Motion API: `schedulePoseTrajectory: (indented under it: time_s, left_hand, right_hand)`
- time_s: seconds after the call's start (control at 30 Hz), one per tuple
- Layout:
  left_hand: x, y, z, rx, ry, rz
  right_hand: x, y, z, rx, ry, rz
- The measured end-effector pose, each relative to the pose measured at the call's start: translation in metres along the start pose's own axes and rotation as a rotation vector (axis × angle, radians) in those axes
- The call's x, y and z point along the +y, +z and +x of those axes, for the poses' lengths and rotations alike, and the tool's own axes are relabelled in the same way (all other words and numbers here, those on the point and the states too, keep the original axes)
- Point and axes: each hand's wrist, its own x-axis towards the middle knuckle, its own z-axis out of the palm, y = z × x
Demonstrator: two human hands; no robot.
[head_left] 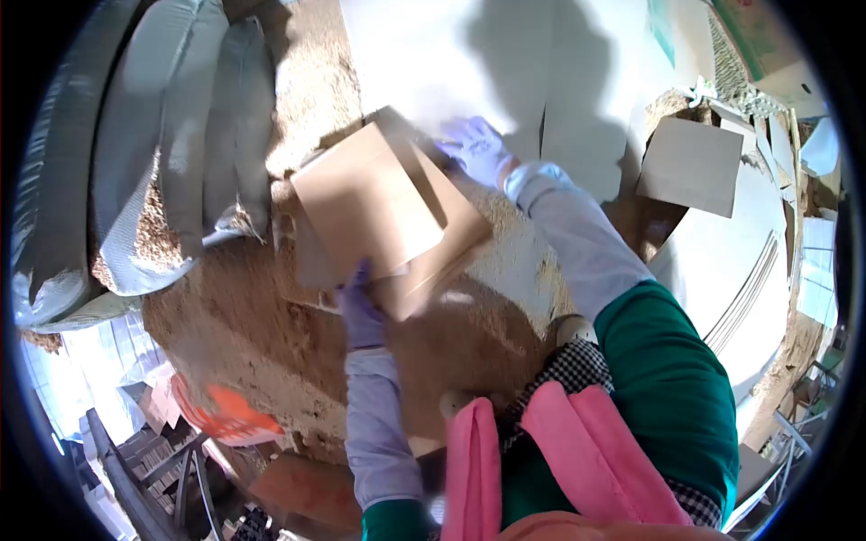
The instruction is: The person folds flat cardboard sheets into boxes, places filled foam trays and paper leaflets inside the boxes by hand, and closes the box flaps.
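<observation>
Brown cardboard pieces (368, 203) lie overlapped at the centre, tilted at an angle. My left hand (363, 311), in a thin purple glove, is at their lower edge, with a finger up on the cardboard and its grip partly hidden. To the upper right of the pieces, my right hand (478, 151), gloved too, has its fingers spread near the edge of a large white sheet (424, 63). Nothing shows between those fingers.
Grey sacks (153, 117), some showing shavings, stand at the left. A brown cardboard piece (690, 167) and stacked white sheets (722, 270) lie at the right. An orange-red bag (236, 417) and metal frames (135, 478) are at the lower left.
</observation>
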Motion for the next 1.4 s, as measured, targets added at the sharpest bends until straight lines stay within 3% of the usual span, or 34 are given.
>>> schedulePoseTrajectory:
  time_s: [0.03, 0.07, 0.1, 0.17, 0.27, 0.3, 0.33, 0.37, 0.4, 0.47, 0.5, 0.57, 0.67, 0.77, 0.8, 0.9, 0.93, 1.0, 1.1, 1.17, 1.2, 1.27, 1.37, 1.4]
  left_hand:
    - [0.014, -0.017, -0.001, -0.015, 0.011, 0.018]
    - [0.028, -0.052, -0.008, 0.059, -0.004, 0.111]
    - [0.047, -0.093, -0.015, 0.122, -0.007, 0.2]
    - [0.088, -0.172, -0.024, 0.011, -0.166, -0.018]
    - [0.062, -0.212, -0.05, -0.183, -0.181, -0.42]
    - [0.027, -0.233, -0.045, -0.232, -0.29, -0.5]
    - [0.007, -0.201, -0.055, -0.191, -0.266, -0.403]
    - [-0.017, -0.168, -0.063, -0.119, -0.317, -0.343]
    - [-0.051, -0.156, -0.058, -0.323, -0.439, -0.485]
    - [-0.117, -0.112, -0.058, 0.034, -0.432, -0.265]
    - [-0.155, -0.107, -0.055, 0.077, -0.468, -0.221]
    - [-0.18, -0.086, -0.058, 0.004, -0.495, -0.256]
    - [-0.179, -0.062, -0.058, 0.026, -0.435, -0.286]
    - [-0.16, -0.048, -0.061, 0.041, -0.457, -0.205]
    - [-0.154, -0.043, -0.063, 0.064, -0.463, -0.172]
    - [-0.144, -0.03, -0.068, 0.066, -0.52, -0.134]
    - [-0.139, -0.03, -0.068, 0.025, -0.561, -0.159]
    - [-0.137, -0.039, -0.069, -0.055, -0.585, -0.209]
    - [-0.129, -0.069, -0.058, -0.162, -0.57, -0.279]
    - [-0.135, -0.099, -0.043, -0.208, -0.639, -0.316]
    - [-0.135, -0.098, -0.04, -0.236, -0.61, -0.233]
    - [-0.138, -0.096, -0.031, -0.287, -0.552, -0.068]
    - [-0.146, -0.089, -0.025, -0.28, -0.637, -0.023]
    - [-0.117, -0.077, -0.032, -0.246, -0.715, -0.092]
  right_hand:
    - [0.001, -0.018, 0.002, -0.114, 0.008, -0.021]
    - [0.003, -0.019, 0.002, -0.095, 0.022, 0.115]
    - [0.004, 0.002, 0.0, -0.001, -0.001, 0.025]
    - [0.004, -0.02, 0.002, -0.105, 0.01, 0.094]
    - [-0.004, -0.027, -0.008, -0.039, 0.056, 0.331]
    - [-0.008, -0.03, -0.026, 0.204, 0.091, 0.503]
    - [-0.023, -0.033, -0.053, 0.413, 0.242, 0.683]
    - [-0.034, -0.059, -0.084, 0.361, 0.486, 0.718]
    - [-0.045, -0.073, -0.124, 0.393, 0.62, 0.737]
    - [-0.073, -0.015, -0.207, 0.247, 1.004, 0.563]
    - [-0.093, 0.005, -0.236, -0.014, 1.299, 0.615]
    - [-0.104, -0.002, -0.252, -0.106, 1.129, 0.564]
    - [-0.07, 0.004, -0.237, -0.063, 1.551, 0.921]
    - [-0.043, 0.0, -0.248, -0.242, 1.453, 1.145]
    - [-0.039, -0.001, -0.244, -0.492, 1.551, 1.069]
    - [-0.054, -0.026, -0.226, -0.385, 1.606, 0.842]
    - [-0.059, 0.012, -0.24, -0.276, 1.619, 0.988]
    - [-0.072, 0.002, -0.24, 0.024, 1.508, 1.36]
    - [-0.051, -0.067, -0.227, -0.208, 1.34, 1.786]
    - [-0.043, -0.063, -0.222, -0.24, 1.364, 1.886]
    - [-0.053, -0.025, -0.226, -0.065, 1.305, 1.934]
    - [-0.079, 0.0, -0.222, 0.071, 1.227, 1.714]
    - [-0.078, -0.004, -0.215, 0.042, 1.255, 1.511]
    - [-0.071, -0.019, -0.214, -0.007, 1.296, 1.463]
